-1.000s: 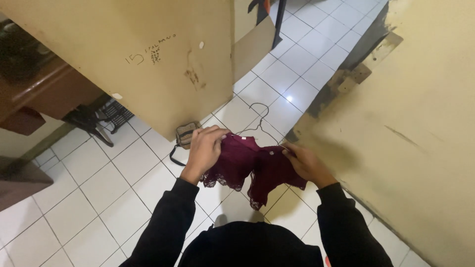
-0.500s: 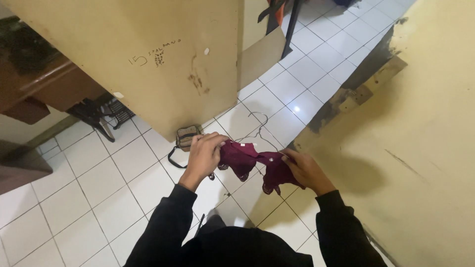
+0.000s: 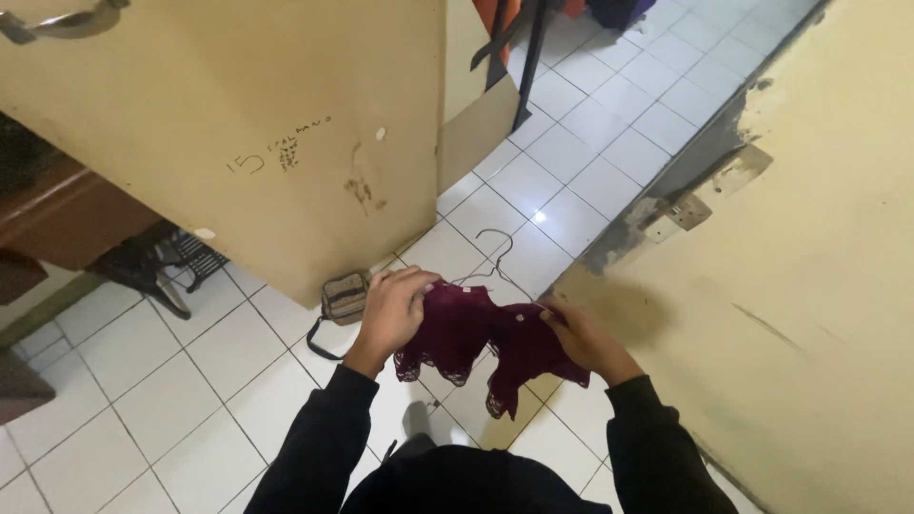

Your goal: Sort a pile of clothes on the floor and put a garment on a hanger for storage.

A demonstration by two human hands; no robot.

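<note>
White tiled floor w/ a beige door at left, small tan bag at its foot. Left hand grips a maroon lace garment held above the floor; wire hanger just behind; right hand pinches its other side. Yellow wall at right.

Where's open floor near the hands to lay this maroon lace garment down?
Bare white tiles lie to the left, between the small tan shoulder bag and the dark table legs. More open tiles stretch ahead along the yellow wall. It is crowded under the maroon lace garment, held by both hands: wire hanger and bag.
</note>
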